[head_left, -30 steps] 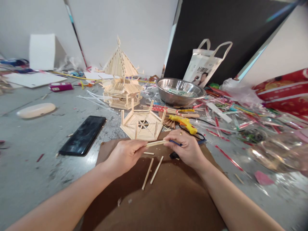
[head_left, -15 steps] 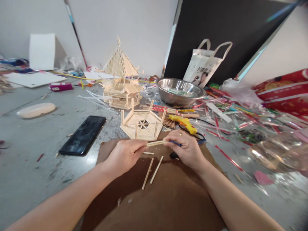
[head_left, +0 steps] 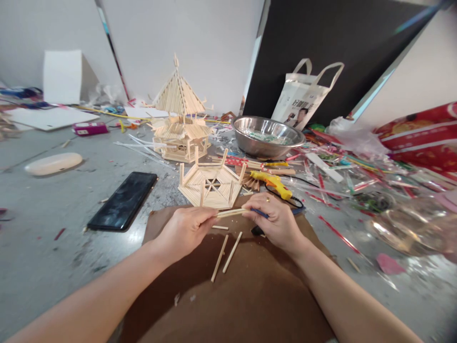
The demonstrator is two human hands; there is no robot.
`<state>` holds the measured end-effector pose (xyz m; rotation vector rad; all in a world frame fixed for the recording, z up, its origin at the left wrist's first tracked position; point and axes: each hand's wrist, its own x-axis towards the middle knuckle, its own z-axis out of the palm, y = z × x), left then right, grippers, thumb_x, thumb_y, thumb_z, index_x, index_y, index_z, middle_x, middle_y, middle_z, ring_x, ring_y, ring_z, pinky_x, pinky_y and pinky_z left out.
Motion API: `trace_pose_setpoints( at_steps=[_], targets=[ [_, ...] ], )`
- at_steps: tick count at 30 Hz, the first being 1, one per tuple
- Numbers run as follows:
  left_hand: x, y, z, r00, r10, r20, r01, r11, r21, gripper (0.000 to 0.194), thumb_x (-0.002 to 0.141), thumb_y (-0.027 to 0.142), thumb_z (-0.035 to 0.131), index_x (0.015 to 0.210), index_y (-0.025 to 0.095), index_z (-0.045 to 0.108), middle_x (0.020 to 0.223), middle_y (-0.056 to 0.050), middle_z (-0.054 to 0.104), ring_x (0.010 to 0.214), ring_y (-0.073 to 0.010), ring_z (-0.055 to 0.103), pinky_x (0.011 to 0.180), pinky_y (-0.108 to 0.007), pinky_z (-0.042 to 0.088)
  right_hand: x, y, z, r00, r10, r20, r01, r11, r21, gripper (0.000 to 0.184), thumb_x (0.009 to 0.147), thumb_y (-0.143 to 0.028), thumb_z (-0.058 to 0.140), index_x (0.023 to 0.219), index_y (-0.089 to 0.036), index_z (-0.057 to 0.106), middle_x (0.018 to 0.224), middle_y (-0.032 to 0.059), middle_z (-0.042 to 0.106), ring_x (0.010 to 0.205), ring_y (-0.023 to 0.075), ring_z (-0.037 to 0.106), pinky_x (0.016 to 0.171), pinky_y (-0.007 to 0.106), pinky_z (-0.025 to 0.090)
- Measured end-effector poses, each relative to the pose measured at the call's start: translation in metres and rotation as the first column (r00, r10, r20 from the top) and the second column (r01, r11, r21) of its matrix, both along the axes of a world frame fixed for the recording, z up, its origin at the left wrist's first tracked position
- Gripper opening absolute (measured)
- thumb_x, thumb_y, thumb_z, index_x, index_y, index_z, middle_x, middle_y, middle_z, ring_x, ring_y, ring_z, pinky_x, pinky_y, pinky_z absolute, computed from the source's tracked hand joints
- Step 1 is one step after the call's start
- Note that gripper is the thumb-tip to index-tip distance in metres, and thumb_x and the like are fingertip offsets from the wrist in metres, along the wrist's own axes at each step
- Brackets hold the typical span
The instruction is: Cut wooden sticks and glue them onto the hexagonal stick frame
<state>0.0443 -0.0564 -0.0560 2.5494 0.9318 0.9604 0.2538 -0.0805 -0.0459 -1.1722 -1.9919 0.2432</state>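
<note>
On brown mat (head_left: pixel 250 295): two loose sticks (head_left: pixel 233 252), one shorter stick (head_left: pixel 220 227) nearer far edge. We pinch two pale sticks (head_left: pixel 233 213) between left hand (head_left: pixel 187 233) and right hand (head_left: pixel 277 220), one blue item (head_left: pixel 260 213) at right fingers. One hexagonal frame (head_left: pixel 194 186) by that edge, one pavilion (head_left: pixel 178 95) beyond.

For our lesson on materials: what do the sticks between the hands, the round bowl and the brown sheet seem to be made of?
Sticks: probably wood, unpainted, since they look pale tan and dull.
Bowl: metal, likely polished steel, from its silvery reflections.
Brown sheet: matt and plain; cloth or card, I cannot tell.
</note>
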Motion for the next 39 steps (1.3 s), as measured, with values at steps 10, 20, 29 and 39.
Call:
trace_pose_setpoints(
  at_steps=[10,20,29,39],
  targets=[
    [0.0,0.003,0.004,0.997,-0.041,0.067,0.066,0.898,-0.435,0.024,0.073,0.031,0.047,0.087,0.016,0.06,0.07,-0.001,0.064,0.055,-0.0095,0.055,0.046,-0.018,0.042,0.001,0.003,-0.003,1.0,-0.004,-0.03,0.003,0.999,-0.037,0.01,0.072,-0.022,0.053,0.08,-0.021,0.057,0.077,0.0014,0.057,0.08,0.0132,0.05,0.073,0.028,0.04],
    [-0.003,0.009,0.013,0.992,-0.096,0.08,0.112,0.405,-0.908,0.029,0.072,0.038,0.043,0.063,0.013,0.054,0.059,-0.001,0.059,0.037,-0.005,0.046,0.035,-0.015,0.033,-0.002,0.008,-0.008,0.999,0.029,-0.033,-0.032,0.996,-0.089,0.014,0.072,-0.024,0.052,0.084,-0.021,0.058,0.081,0.0026,0.058,0.082,0.0135,0.051,0.076,0.029,0.04],
    [-0.012,0.015,0.016,0.962,0.008,0.272,0.256,0.312,-0.915,0.022,0.069,0.035,0.051,0.066,0.013,0.052,0.061,-0.001,0.057,0.039,-0.0056,0.047,0.037,-0.017,0.035,-0.004,0.02,0.002,0.987,-0.155,-0.047,0.144,0.972,-0.184,0.029,0.072,-0.033,0.049,0.097,-0.018,0.054,0.088,0.0049,0.059,0.076,0.0142,0.054,0.069,0.027,0.043],
    [-0.011,0.019,0.018,0.715,0.384,0.585,0.441,0.401,-0.803,0.015,0.067,0.025,0.057,0.076,0.015,0.051,0.064,-0.002,0.06,0.044,-0.0079,0.053,0.044,-0.019,0.041,-0.027,0.054,-0.01,0.899,-0.257,0.356,0.386,0.848,-0.364,0.024,0.068,-0.038,0.049,0.078,-0.017,0.056,0.074,0.0049,0.061,0.069,0.0169,0.056,0.061,0.026,0.039]
  ],
)
